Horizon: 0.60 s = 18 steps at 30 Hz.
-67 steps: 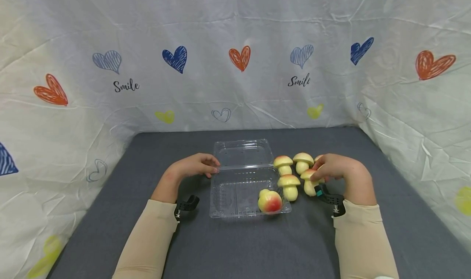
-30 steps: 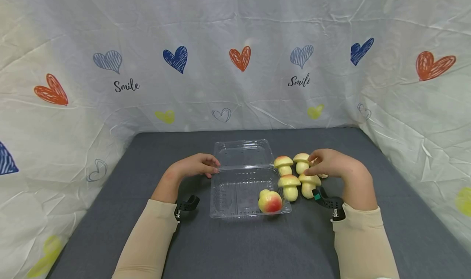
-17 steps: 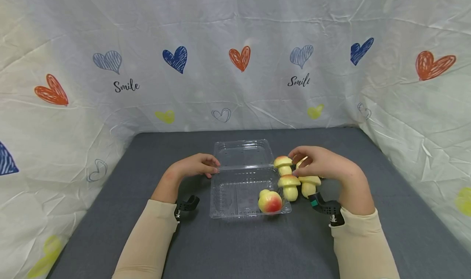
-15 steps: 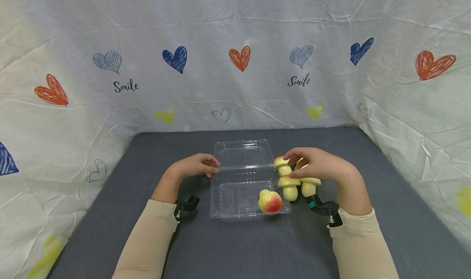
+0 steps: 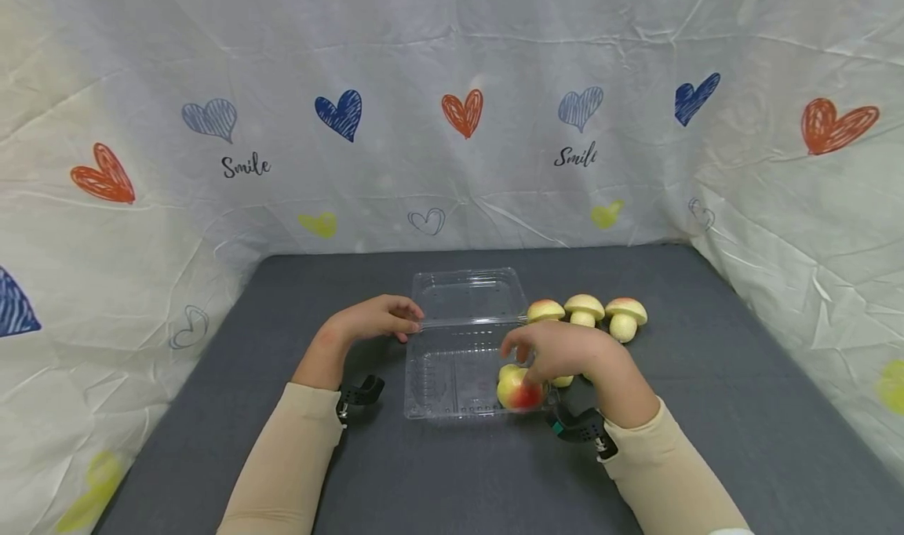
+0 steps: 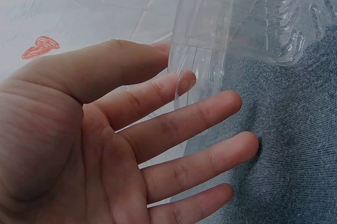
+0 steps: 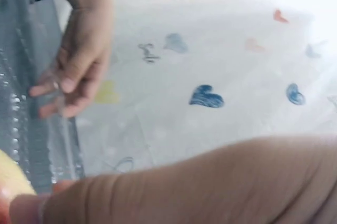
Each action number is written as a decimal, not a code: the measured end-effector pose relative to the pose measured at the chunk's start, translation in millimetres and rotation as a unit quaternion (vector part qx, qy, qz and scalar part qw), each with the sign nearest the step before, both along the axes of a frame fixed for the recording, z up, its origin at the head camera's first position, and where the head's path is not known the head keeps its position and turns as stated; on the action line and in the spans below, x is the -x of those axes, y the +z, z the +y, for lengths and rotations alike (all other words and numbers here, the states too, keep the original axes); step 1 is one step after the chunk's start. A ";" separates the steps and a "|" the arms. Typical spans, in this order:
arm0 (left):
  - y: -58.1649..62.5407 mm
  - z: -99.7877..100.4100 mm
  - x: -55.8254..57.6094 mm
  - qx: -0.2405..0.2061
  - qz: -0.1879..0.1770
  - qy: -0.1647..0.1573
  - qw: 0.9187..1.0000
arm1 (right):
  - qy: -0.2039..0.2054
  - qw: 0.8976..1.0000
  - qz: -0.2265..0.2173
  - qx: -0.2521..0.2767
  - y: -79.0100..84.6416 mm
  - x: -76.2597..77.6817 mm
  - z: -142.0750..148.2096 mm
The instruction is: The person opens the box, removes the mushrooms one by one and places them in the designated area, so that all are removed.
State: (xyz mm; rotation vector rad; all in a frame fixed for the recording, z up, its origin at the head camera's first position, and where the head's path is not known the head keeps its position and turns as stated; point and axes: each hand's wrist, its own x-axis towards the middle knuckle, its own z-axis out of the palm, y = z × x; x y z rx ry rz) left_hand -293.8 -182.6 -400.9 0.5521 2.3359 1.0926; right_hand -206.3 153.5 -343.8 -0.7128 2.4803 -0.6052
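Note:
My left hand (image 5: 377, 318) pinches the left edge of a clear plastic clamshell container (image 5: 432, 370) near its hinge. In the left wrist view, thumb and index finger hold the rim (image 6: 197, 60) while the other fingers are spread. Inside the container's front right lies a yellow toy mushroom (image 5: 514, 394), its red-blushed cap apparently facing me. My right hand (image 5: 565, 351) hovers at it, fingers loosely bent, thumb overlapping the cap. In the right wrist view, the thumb lies by the yellow-red surface (image 7: 11, 176); contact cannot be told.
Behind the right hand stand toy mushrooms (image 5: 625, 319) in a row, with others mostly hidden under the hand. The container's lid (image 5: 466, 293) lies folded back. A dark grey cloth (image 5: 452, 472) covers the table, and a white heart-printed curtain (image 5: 395, 158) surrounds it.
From above the mushrooms on the right, my right hand has moved left and toward me, to the mushroom in the container. The rightmost mushroom is uncovered again. My left hand has stayed put.

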 end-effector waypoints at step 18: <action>0.2 1.2 0.0 0.004 0.000 0.002 1.000 | 0.016 0.997 0.075 0.004 -21.6 6.0 -25.6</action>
